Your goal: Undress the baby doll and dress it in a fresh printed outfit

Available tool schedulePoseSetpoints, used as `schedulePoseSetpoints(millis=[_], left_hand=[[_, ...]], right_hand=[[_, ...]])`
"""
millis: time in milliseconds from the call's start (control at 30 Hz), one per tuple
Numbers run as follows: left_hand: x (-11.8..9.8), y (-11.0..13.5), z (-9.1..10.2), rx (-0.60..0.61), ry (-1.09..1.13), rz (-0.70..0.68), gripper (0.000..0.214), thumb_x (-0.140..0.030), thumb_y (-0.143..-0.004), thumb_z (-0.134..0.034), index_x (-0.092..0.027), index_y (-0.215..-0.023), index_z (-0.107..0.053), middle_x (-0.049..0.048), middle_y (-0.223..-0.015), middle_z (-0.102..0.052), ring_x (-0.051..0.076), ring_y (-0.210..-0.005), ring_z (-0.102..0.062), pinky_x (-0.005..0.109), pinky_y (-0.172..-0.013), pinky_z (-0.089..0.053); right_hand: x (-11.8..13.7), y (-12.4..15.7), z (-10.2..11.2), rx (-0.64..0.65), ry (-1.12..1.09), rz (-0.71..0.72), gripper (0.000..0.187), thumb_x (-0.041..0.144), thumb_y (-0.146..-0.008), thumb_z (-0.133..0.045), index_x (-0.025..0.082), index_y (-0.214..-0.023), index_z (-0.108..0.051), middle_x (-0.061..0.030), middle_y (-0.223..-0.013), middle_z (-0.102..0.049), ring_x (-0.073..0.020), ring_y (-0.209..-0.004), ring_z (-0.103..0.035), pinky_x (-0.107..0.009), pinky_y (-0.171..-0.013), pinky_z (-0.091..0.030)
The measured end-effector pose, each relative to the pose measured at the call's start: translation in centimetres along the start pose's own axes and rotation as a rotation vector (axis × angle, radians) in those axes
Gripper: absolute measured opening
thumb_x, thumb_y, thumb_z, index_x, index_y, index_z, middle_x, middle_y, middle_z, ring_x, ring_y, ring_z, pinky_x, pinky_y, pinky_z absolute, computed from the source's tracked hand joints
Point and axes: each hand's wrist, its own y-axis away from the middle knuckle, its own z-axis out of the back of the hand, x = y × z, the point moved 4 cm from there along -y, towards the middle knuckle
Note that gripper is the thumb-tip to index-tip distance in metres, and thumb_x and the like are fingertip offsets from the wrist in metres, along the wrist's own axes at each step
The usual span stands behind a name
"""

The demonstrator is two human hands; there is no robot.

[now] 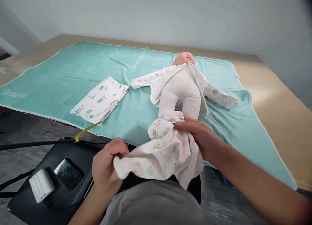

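Note:
Low in front of me, a pair of white printed baby pants (165, 153) is stretched between my hands. My left hand (107, 163) is closed around one end of the cloth, fingers curled in. At the doll's legs, my right hand (197, 134) pinches the fabric beside a ribbed cuff, its thumb on top; its other fingers are hidden behind the cloth. A baby doll (181, 88) lies on its back, head away from me. Its printed jacket (157, 77) hangs open at the front, sleeves spread to both sides. The bunched pants cover the doll's lower legs.
A teal blanket (97, 62) covers much of the wooden table (280, 88). Left of the doll lies a folded printed cloth (99, 99). A black chair (65, 205) below holds a white box-shaped device (41, 185) and a dark glossy device (67, 173); a yellow strap (87, 130) hangs nearby.

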Motion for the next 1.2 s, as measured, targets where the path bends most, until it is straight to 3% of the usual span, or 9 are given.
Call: schedulePoseSetpoints(millis=[167, 233, 400, 500, 700, 800, 967, 1100, 1200], left_hand=[[0.7, -0.6, -2.3, 0.384, -0.424, 0.039, 0.036, -0.013, -0.074, -0.061, -0.025, -0.107, -0.068, 0.0002, -0.086, -0.072, 0.017, -0.068, -0.065, 0.023, -0.058, -0.045], [0.3, -1.0, -2.9, 0.433, -0.439, -0.016, 0.037, -0.017, -0.078, -0.06, -0.026, -0.114, -0.067, 0.0011, -0.085, -0.074, 0.018, -0.068, -0.066, 0.025, -0.06, -0.047], [-0.9, -2.1, -2.8, 0.187, -0.345, -0.043, 0.014, -0.029, -0.079, -0.065, -0.026, -0.093, -0.068, -0.0035, -0.06, -0.064, 0.015, -0.05, -0.056, 0.024, -0.054, -0.044], [-1.3, -2.4, -3.2, 0.082, -0.344, 0.007, 0.009, -0.028, -0.077, -0.065, -0.026, -0.086, -0.066, -0.0045, -0.06, -0.063, 0.015, -0.052, -0.056, 0.025, -0.056, -0.043], [-1.8, -2.5, -4.5, 0.208, -0.316, -0.081, 0.014, -0.024, -0.077, -0.065, -0.024, -0.091, -0.068, -0.0028, -0.065, -0.066, 0.014, -0.054, -0.055, 0.023, -0.053, -0.041], [-1.1, -2.2, -3.3, 0.158, -0.265, 0.017, 0.022, -0.023, -0.08, -0.065, -0.025, -0.102, -0.069, -0.0051, -0.064, -0.064, 0.012, -0.051, -0.053, 0.021, -0.051, -0.039], [-0.3, -1.5, -1.8, 0.037, -0.219, 0.179, 0.014, -0.025, -0.091, -0.057, -0.022, -0.09, -0.07, -0.0018, -0.077, -0.069, 0.013, -0.066, -0.059, 0.021, -0.06, -0.043], [-0.9, -1.5, -2.9, 0.106, -0.075, 0.095, 0.011, -0.02, -0.09, -0.06, -0.019, -0.079, -0.062, -0.0011, -0.074, -0.059, 0.012, -0.068, -0.054, 0.022, -0.064, -0.042], [-1.4, -1.6, -3.8, 0.205, -0.059, -0.038, 0.003, -0.019, -0.089, -0.062, -0.02, -0.092, -0.062, 0.0027, -0.095, -0.061, 0.014, -0.088, -0.059, 0.024, -0.077, -0.047]], right_hand=[[0.0, 0.1, -0.3, 0.07, -0.071, 0.049, 0.04, 0.034, -0.083, -0.071, 0.021, -0.119, -0.06, -0.0052, -0.098, -0.07, -0.0192, -0.081, -0.069, -0.028, -0.068, -0.057], [0.0, 0.2, -0.6, 0.119, -0.031, 0.074, 0.047, 0.033, -0.082, -0.073, 0.021, -0.125, -0.056, -0.0057, -0.102, -0.07, -0.0186, -0.082, -0.069, -0.027, -0.068, -0.057], [0.0, 0.6, -1.3, 0.176, 0.158, 0.142, 0.093, 0.029, -0.07, -0.084, 0.03, -0.146, -0.031, -0.007, -0.125, -0.062, -0.0241, -0.106, -0.065, -0.036, -0.085, -0.057], [-0.2, 0.8, -1.7, 0.154, 0.321, 0.148, 0.102, 0.029, -0.059, -0.09, 0.025, -0.144, -0.033, -0.0084, -0.126, -0.059, -0.027, -0.111, -0.061, -0.037, -0.088, -0.055], [-0.9, 0.9, -2.3, 0.032, 0.451, 0.157, 0.065, 0.03, -0.065, -0.086, 0.022, -0.12, -0.052, -0.0028, -0.099, -0.066, -0.0204, -0.085, -0.064, -0.029, -0.064, -0.055], [-0.8, 0.8, -2.1, -0.003, 0.441, 0.163, 0.048, 0.03, -0.071, -0.08, 0.023, -0.112, -0.056, -0.0023, -0.097, -0.067, -0.0202, -0.084, -0.065, -0.03, -0.065, -0.055], [-0.4, 0.6, -1.7, 0.008, 0.394, 0.178, 0.041, 0.032, -0.078, -0.074, 0.023, -0.114, -0.058, -0.003, -0.098, -0.069, -0.0218, -0.085, -0.067, -0.032, -0.068, -0.055], [-0.6, 0.4, -1.7, 0.034, 0.333, 0.176, 0.039, 0.03, -0.08, -0.072, 0.023, -0.117, -0.06, -0.003, -0.097, -0.07, -0.021, -0.083, -0.068, -0.032, -0.068, -0.055], [-0.6, 0.3, -1.5, 0.013, 0.249, 0.226, 0.037, 0.028, -0.082, -0.069, 0.024, -0.119, -0.062, -0.0026, -0.1, -0.071, -0.0194, -0.086, -0.067, -0.031, -0.072, -0.054]])
